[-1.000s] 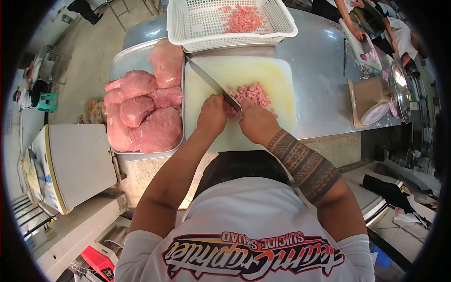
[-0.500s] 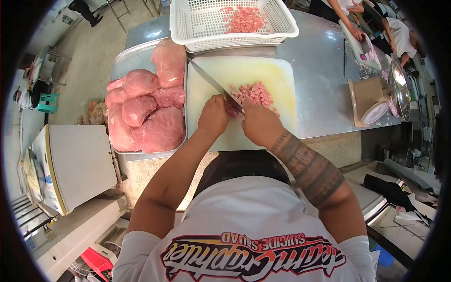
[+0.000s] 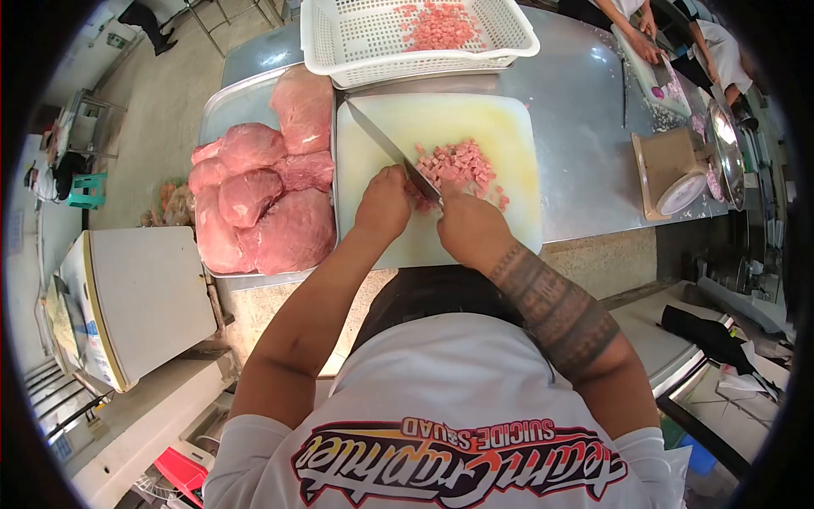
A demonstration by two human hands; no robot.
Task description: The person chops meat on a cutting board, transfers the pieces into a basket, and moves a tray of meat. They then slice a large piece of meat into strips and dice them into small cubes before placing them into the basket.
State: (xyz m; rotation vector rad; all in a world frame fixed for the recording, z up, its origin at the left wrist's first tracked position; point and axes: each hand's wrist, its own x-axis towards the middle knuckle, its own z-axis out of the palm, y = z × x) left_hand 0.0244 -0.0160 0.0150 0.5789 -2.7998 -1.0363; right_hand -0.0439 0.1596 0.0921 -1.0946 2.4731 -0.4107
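The right hand (image 3: pixel 471 227) clenches the knife (image 3: pixel 392 153) over the cutting board (image 3: pixel 441 127) while the left hand (image 3: pixel 383 204) presses down the meat strip (image 3: pixel 419 200) beside the diced meat (image 3: pixel 459 165).

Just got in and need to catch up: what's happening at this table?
A person is dicing pink meat on a white cutting board. The right hand grips the knife, while the left hand holds the meat being cut. Diced cubes lie beside the blade. Whole raw cuts wait on a tray; a white basket holds more cubes.
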